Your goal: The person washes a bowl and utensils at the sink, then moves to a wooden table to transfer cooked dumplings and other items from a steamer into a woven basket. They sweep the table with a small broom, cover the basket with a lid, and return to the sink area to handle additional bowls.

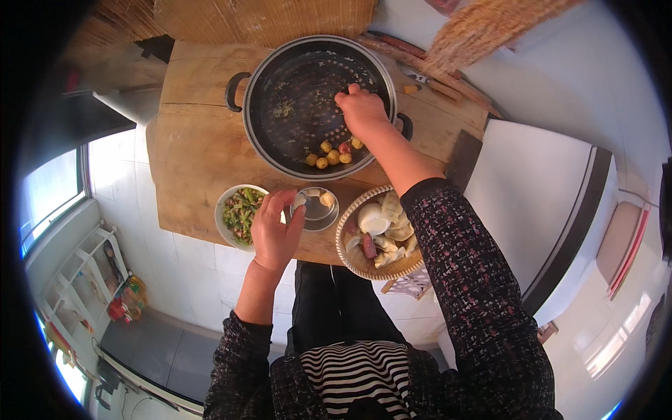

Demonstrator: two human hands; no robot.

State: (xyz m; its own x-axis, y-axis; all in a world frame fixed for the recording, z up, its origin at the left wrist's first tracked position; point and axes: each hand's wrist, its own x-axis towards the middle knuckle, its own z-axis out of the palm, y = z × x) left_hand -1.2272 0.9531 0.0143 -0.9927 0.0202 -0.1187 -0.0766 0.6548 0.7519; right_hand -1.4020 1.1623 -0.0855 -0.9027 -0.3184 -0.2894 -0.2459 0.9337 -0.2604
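Note:
My right hand [362, 109] reaches into a large dark steamer pot [294, 94] with two black handles. Its fingers are bent near the perforated bottom, and their tips are partly hidden. Several small yellow-brown balls [333, 157] and a reddish one [344, 148] lie at the pot's near side. My left hand [278, 231] holds a small whitish piece [300, 200] between thumb and fingers at the left rim of a small metal bowl [317, 212], which holds a few pale pieces. Left of it stands a bowl of chopped green vegetables [239, 212]. A woven basket [344, 252] holds dumplings, a white bun [373, 219] and reddish pieces.
The pot and bowls stand on a wooden table [194, 157]. Wooden sticks and a knife [412, 73] lie at its back right, below a straw broom [472, 31]. A white appliance or cabinet [530, 184] stands to the right. A white rack [79, 283] is at the left.

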